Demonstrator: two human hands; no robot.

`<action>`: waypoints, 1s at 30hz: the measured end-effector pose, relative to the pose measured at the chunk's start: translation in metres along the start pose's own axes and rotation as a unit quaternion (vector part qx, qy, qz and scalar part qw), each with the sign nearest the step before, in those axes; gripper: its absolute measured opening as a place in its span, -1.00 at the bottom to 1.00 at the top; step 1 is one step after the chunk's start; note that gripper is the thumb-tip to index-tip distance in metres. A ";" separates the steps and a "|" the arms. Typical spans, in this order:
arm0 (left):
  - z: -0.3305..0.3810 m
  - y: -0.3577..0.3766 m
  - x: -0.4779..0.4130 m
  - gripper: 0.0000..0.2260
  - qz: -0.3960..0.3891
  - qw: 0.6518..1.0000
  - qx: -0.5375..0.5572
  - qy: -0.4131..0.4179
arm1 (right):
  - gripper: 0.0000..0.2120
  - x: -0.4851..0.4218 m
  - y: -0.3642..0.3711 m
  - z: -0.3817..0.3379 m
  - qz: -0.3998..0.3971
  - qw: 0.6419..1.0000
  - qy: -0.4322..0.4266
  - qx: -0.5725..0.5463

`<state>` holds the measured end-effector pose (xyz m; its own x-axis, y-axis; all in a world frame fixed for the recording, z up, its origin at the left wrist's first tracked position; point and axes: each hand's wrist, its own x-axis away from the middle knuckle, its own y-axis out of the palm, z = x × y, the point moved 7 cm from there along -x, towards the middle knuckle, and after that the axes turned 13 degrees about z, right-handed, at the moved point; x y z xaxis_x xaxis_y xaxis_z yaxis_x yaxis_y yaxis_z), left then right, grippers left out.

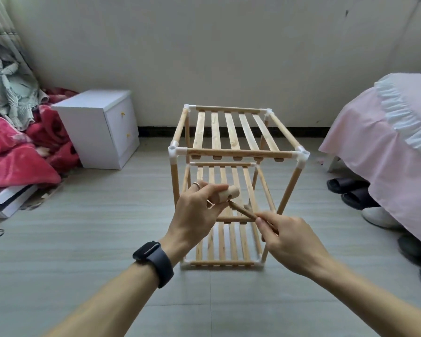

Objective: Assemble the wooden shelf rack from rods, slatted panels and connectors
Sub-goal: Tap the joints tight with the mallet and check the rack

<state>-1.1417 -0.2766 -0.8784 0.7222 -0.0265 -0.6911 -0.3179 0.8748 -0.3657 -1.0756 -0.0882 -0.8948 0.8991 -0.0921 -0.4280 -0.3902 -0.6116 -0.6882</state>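
A wooden shelf rack [236, 154] stands on the floor in front of me, with two slatted panels joined by rods and white corner connectors [303, 155]. My left hand [197, 210] grips a short thick wooden cylinder [229, 194] with a small hole in its side. My right hand [289, 239] pinches a thin wooden stick [243, 211], whose tip touches the cylinder close to the hole. Both hands hover in front of the rack's lower shelf. A dark watch sits on my left wrist.
A white two-drawer cabinet [100, 127] stands at the left by the wall, with red blankets [15, 154] heaped beside it. A bed with a pink cover [387, 142] fills the right side, with slippers and shoes [350, 190] under its edge. The floor is grey tile.
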 end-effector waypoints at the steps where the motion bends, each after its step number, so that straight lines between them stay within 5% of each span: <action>1: 0.005 -0.001 0.000 -0.62 0.003 1.000 -0.003 0.022 | -0.76 0.002 -0.001 -0.002 0.004 1.000 -0.009 0.002; 9: 0.002 -0.010 -0.002 -0.61 0.044 0.997 0.020 -0.054 | -0.79 0.003 -0.012 -0.005 0.050 0.998 0.001 -0.035; 20: 0.019 -0.003 0.001 -0.66 0.042 0.999 -0.031 -0.006 | -0.72 0.002 -0.011 -0.012 0.047 0.996 -0.055 0.047; 30: 0.030 0.005 -0.002 -0.70 0.040 0.999 0.001 0.034 | -0.78 0.000 -0.006 0.004 -0.013 0.989 0.080 -0.127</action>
<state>-1.1262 -0.2577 -0.8605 0.6509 0.0114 -0.7591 -0.3717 0.8766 -0.3056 -1.0737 -0.0817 -0.8929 0.9362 -0.1838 -0.2996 -0.3218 -0.7912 -0.5200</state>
